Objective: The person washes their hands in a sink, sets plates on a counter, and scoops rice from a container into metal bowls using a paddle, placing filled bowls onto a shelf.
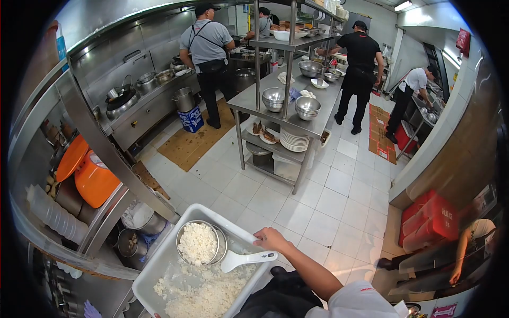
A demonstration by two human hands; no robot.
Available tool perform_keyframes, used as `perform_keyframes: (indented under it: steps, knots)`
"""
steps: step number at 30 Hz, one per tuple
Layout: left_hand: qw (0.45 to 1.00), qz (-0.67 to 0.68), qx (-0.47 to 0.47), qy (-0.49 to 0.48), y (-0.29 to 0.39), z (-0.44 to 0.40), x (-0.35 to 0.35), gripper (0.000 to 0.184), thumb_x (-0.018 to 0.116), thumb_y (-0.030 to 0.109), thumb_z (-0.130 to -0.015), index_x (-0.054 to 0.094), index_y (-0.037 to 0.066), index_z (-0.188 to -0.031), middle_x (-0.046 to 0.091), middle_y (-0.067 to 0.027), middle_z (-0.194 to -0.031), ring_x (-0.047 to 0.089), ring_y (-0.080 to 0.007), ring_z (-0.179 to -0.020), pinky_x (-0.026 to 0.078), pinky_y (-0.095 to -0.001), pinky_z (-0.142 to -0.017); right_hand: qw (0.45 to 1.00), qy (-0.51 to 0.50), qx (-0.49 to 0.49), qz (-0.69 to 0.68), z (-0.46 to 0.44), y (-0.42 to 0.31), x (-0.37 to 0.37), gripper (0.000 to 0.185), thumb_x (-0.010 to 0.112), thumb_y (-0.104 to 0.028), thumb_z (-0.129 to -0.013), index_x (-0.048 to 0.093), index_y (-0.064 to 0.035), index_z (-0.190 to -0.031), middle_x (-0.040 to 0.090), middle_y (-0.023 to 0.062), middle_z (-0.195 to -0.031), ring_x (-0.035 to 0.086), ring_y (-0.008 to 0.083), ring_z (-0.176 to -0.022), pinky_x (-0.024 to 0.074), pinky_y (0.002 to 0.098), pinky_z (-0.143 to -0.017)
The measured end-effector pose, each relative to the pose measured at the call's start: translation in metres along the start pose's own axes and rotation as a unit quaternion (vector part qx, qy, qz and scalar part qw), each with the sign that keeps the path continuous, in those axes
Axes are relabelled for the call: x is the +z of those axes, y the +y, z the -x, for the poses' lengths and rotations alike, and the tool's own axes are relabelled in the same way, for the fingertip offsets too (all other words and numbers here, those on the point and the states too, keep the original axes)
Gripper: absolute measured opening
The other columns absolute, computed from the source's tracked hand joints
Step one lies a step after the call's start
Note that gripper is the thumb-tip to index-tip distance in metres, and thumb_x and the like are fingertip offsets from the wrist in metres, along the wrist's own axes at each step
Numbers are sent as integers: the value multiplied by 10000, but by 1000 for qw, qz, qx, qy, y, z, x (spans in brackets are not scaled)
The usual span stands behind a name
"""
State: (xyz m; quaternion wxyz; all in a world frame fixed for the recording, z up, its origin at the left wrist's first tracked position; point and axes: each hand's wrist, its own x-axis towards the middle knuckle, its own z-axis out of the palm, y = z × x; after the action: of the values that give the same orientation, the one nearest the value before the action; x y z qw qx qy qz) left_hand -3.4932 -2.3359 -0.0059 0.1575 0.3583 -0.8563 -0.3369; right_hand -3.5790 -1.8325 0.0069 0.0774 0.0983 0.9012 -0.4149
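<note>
A white plastic tub of loose cooked rice is tilted in front of my body. My right hand is closed on its right rim, thumb and fingers at the edge. Only a sliver of my left hand shows at the bottom of the view, against the tub's left rim; the rest is cut off. Inside the tub, a metal bowl holds heaped white rice. A white rice paddle leans beside it, its handle reaching over the tub's right rim near my right hand.
Steel shelving with orange lids and pots stands close on the left. Ahead is a steel prep table with bowls and plates. Several people work around it. Cardboard lies on the tiles; red crates are at right.
</note>
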Motion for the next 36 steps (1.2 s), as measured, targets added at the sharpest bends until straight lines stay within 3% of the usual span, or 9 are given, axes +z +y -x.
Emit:
perform_keyframes:
  steps: [15,28,36]
  knots:
    - [997,29,-22,-67,14,7,-7,554,523,397,-832,481,-90,-1092,540,-244,-1063,533,-320,-930,411,-360,-809,1000,-1,-5,9,0,0,1,292,637,-223,-699,639,-89,-958,624,160,-848,604,297,-779,462,353,-708]
    - [997,0,-28,-67,21,10,-9,590,490,433,-839,464,-80,-1129,521,-239,-1103,522,-325,-960,404,-357,-834,1000,-7,21,3,2,-5,-2,261,656,-220,-704,649,-98,-934,625,153,-859,595,299,-826,459,367,-737]
    - [995,24,-45,-82,25,11,-11,561,506,399,-839,468,-85,-1120,535,-247,-1074,534,-321,-939,414,-358,-813,1000,0,-11,11,-2,1,1,297,636,-229,-697,638,-81,-955,626,158,-847,603,301,-782,467,352,-708]
